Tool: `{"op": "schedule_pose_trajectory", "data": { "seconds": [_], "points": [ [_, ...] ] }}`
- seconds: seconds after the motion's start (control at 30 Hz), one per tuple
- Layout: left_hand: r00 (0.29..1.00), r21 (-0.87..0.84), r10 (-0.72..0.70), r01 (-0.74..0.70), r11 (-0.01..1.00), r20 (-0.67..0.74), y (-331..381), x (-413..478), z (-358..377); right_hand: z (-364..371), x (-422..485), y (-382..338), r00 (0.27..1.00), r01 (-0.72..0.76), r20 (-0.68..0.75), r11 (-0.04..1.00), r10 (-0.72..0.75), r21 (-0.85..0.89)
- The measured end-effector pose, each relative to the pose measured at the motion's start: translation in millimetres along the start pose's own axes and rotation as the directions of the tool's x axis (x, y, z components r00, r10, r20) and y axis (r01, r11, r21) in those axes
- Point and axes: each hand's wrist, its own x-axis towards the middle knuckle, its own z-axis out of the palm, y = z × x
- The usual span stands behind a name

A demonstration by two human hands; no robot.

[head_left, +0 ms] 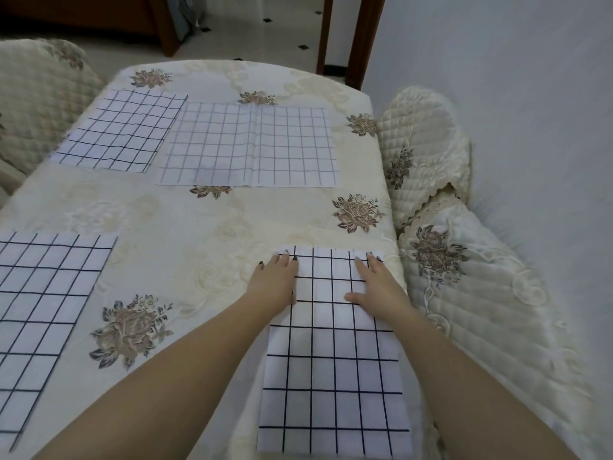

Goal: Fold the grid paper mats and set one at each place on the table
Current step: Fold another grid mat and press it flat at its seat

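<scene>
Four grid mats lie on the table point(199, 227), which wears a cream cloth with brown flower prints. Closest, at the table's right edge, the near mat point(335, 376) is a narrow rectangle with bold dark lines, its long side running away from the person. Both bare forearms reach over it to its far end. The left hand point(275, 277) lies flat on the far left corner, fingers straight and close together, partly on the paper and partly on the cloth beside it. The right hand point(378, 280) lies flat by the far right corner, fingers straight and thumb spread out to the left. Neither hand pinches or curls round the paper; both rest palm down on it, well apart from each other, with bare grid between them.

At the left edge, well apart from the near mat, the left mat point(43, 310) lies flat, cut off by the frame. Farther back, the wide mat point(252, 144) sits near the table's middle, paler in line, with a crease down its centre. Just beside it on the left is the far mat point(122, 131), narrower and bolder, set at a slant, its corner touching or overlapping the wide mat's.

Quilted cream chair covers flank the table: a right chair point(421, 144) and a left chair point(36, 94). Beyond lie a pale tiled floor point(265, 14) and a white wall point(514, 61).
</scene>
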Motion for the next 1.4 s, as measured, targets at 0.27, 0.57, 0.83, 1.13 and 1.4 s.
{"op": "schedule_pose_trajectory", "data": {
  "seconds": [0.27, 0.57, 0.83, 1.13, 1.4],
  "points": [
    [0.995, -0.209, -0.022, 0.001, 0.978, -0.096, 14.4, -34.7, -13.5, 3.6, -28.7, -31.2, 0.994, 0.018, -0.105, 0.998, -0.012, 0.058],
    [0.994, -0.067, 0.059, -0.053, 0.996, 0.093, 31.3, -105.2, 21.9, 72.2, -103.7, -62.7, 0.976, 0.215, 0.026, 0.976, -0.214, -0.046],
    [0.976, 0.109, 0.044, -0.068, 0.992, 0.211, 31.7, -114.9, 28.7, 75.5, -108.4, -55.1, 0.975, 0.21, 0.1, 0.968, -0.197, -0.14],
    [0.973, 0.137, 0.081, -0.113, 0.984, 0.215, 24.6, -119.5, 28.4, 45.1, -127.8, 15.5, 0.986, 0.097, 0.149, 0.983, -0.074, -0.157],
    [0.995, 0.093, 0.069, -0.076, 0.993, 0.077, 46.4, -147.9, 28.2, 54.6, -155.4, -28.2, 0.996, 0.082, -0.026, 0.993, -0.084, -0.08]
  ]
}}
